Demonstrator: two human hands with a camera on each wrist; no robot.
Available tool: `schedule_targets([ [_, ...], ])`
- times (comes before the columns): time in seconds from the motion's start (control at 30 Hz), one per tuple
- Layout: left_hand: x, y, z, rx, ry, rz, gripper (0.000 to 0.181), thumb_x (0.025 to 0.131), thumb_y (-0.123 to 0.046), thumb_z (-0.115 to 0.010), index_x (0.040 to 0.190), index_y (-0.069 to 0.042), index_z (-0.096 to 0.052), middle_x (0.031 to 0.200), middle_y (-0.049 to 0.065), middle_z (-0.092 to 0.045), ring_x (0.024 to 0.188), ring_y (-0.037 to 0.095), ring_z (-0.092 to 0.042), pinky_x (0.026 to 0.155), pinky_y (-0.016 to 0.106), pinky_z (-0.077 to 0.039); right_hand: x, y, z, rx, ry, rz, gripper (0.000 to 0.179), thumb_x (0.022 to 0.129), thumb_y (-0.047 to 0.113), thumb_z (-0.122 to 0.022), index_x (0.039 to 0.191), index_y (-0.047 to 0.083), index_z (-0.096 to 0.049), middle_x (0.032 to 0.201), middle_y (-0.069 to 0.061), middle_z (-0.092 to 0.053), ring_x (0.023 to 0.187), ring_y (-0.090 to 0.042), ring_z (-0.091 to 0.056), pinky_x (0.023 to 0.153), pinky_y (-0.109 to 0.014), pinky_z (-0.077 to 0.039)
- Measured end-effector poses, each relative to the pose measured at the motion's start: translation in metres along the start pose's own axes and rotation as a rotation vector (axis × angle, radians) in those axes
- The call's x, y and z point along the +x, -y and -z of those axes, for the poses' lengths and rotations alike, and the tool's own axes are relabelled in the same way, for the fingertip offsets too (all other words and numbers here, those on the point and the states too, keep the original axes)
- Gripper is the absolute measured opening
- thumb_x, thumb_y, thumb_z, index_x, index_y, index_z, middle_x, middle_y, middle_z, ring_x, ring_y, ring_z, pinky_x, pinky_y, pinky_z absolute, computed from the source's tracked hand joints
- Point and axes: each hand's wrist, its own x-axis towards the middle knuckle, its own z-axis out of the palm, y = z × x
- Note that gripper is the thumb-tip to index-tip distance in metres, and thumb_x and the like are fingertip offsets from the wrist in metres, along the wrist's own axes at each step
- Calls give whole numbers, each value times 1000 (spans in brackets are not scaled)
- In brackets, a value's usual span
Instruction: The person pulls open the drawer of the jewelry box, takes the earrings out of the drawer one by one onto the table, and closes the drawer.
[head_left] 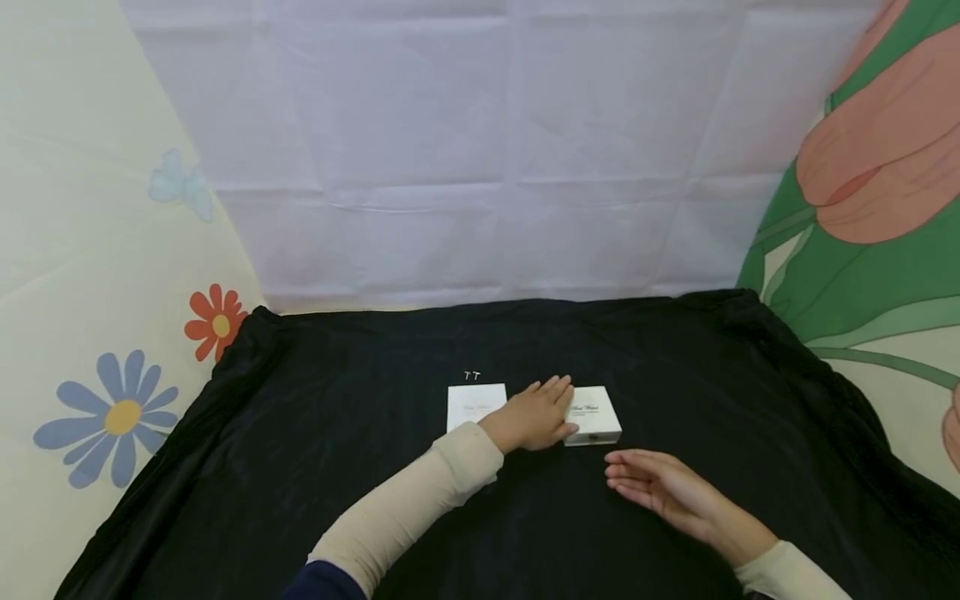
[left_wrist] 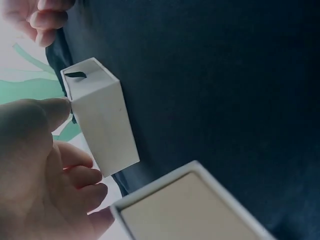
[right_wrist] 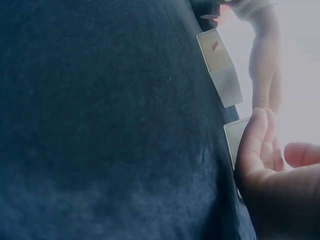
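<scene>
My left hand (head_left: 534,414) reaches across with its fingers straight, touching the left side of a small white box (head_left: 592,412) with dark lettering on its lid. In the left wrist view, the thumb lies at an edge of this box (left_wrist: 107,125), near a dark ribbon tab on its end. A second white box (head_left: 472,402) with faint lettering sits to the left, partly behind the left forearm. My right hand (head_left: 675,492) is held near the first box's front right corner, palm turned inward, fingers extended, holding nothing.
Two tiny pale T-shaped pieces (head_left: 472,375) lie behind the left box. Black cloth (head_left: 337,400) covers the table. A white sheet (head_left: 480,150) hangs at the back, between walls with painted flowers.
</scene>
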Motion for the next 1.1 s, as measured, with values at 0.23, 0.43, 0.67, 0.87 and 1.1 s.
schedule_targets([
  [0.23, -3, -1, -4, -69, 29, 34, 63, 103, -46, -33, 153, -9, -22, 160, 5, -15, 146, 18, -16, 117, 34, -20, 6, -1, -1, -10, -32, -16, 25, 103, 17, -45, 108, 9, -68, 104, -4, -69, 100, -13, -65, 92, -29, -50],
  [0.43, -2, -1, -6, -75, 8, 19, 62, 103, -44, -33, 153, -9, -22, 161, 5, -15, 146, 18, -16, 117, 34, -20, 9, 1, -1, -21, -50, -18, 24, 103, 17, -45, 106, 9, -68, 102, -4, -69, 99, -13, -65, 91, -28, -51],
  [0.67, -2, -2, -1, -54, 5, 10, 60, 104, -42, -33, 153, -8, -23, 160, 5, -17, 146, 18, -18, 117, 35, -21, 15, 5, 2, -28, -68, -21, 25, 103, 16, -45, 103, 9, -69, 99, -4, -70, 97, -13, -67, 89, -28, -52],
  [0.87, -2, -4, -3, -53, 1, 14, 61, 103, -42, -34, 152, -8, -24, 160, 6, -18, 146, 19, -19, 116, 36, -21, 19, 11, 4, -61, -97, -30, 28, 103, 17, -44, 101, 9, -70, 95, -4, -72, 93, -13, -68, 85, -26, -53],
  [1.1, -1, -7, -5, -20, -7, 22, 60, 103, -43, -33, 152, -9, -25, 160, 5, -18, 146, 18, -20, 116, 35, -22, 23, 17, -1, -169, -145, -72, 28, 102, 20, -47, 105, 4, -69, 92, -4, -72, 88, -14, -70, 81, -27, -55],
])
